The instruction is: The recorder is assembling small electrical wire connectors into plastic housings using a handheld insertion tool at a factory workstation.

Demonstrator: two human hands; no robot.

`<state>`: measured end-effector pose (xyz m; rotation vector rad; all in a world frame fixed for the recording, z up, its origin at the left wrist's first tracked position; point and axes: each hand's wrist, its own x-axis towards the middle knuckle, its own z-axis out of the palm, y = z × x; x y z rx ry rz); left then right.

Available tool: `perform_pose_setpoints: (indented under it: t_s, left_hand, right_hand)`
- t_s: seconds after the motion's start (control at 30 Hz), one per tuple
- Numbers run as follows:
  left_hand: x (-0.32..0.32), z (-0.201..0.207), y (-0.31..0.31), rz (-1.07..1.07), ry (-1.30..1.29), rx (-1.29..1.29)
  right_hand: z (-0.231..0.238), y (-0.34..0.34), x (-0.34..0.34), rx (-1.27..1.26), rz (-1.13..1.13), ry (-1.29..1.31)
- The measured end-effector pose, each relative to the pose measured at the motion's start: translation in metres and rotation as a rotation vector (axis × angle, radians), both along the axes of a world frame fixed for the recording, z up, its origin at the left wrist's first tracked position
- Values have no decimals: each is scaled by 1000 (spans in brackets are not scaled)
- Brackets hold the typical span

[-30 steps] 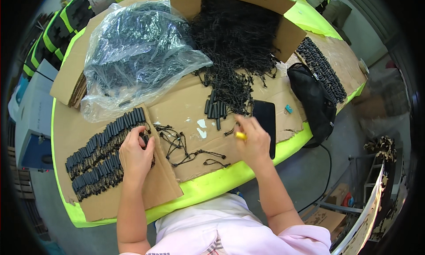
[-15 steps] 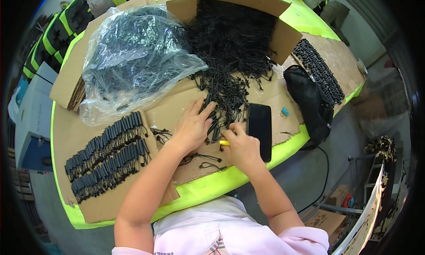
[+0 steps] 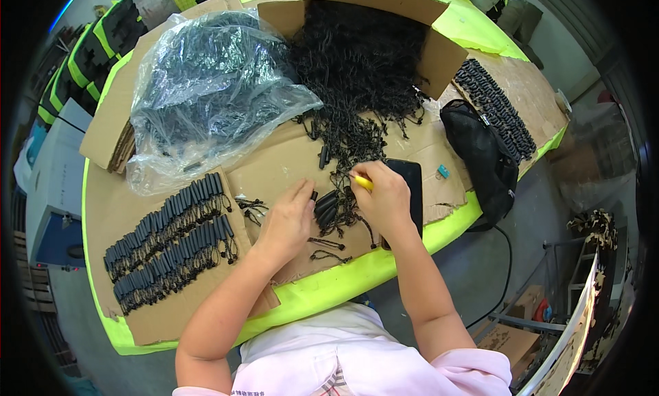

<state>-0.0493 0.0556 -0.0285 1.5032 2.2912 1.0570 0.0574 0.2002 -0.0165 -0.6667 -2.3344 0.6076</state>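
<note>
My left hand [image 3: 287, 219] rests on the cardboard-covered table [image 3: 274, 169], its fingertips touching a small cluster of black tube-shaped pieces with cords [image 3: 328, 205]. My right hand [image 3: 384, 195] is just right of that cluster and grips a small yellow tool [image 3: 362, 182]. Beyond both hands a large tangle of the same black corded pieces [image 3: 357, 66] spills out of an open cardboard box [image 3: 439, 49]. To the left, neat rows of finished black pieces [image 3: 168, 238] lie on a loose cardboard sheet. A few stray cords [image 3: 328, 248] lie near the table's front edge.
A clear plastic bag of black parts [image 3: 206, 87] sits at the back left. A black phone [image 3: 412, 179] lies under my right hand, a black bag [image 3: 480, 155] and another row of pieces [image 3: 498, 107] at the right. The table has a bright yellow-green rim [image 3: 309, 296].
A second ago my left hand was at the rows on the left; it moved right to the loose pile. Since then both hands drew a small cluster of pieces toward me.
</note>
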Motion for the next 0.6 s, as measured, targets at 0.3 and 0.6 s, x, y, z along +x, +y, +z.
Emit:
perform_pose_setpoints:
  t_s: [0.3, 0.6]
  left_hand:
    - [-7, 3, 6, 154, 124, -149]
    - [-1, 5, 15, 186, 200, -291]
  right_hand:
    - [-6, 1, -40, 149, -51, -388]
    - [17, 0, -12, -524, 108, 496]
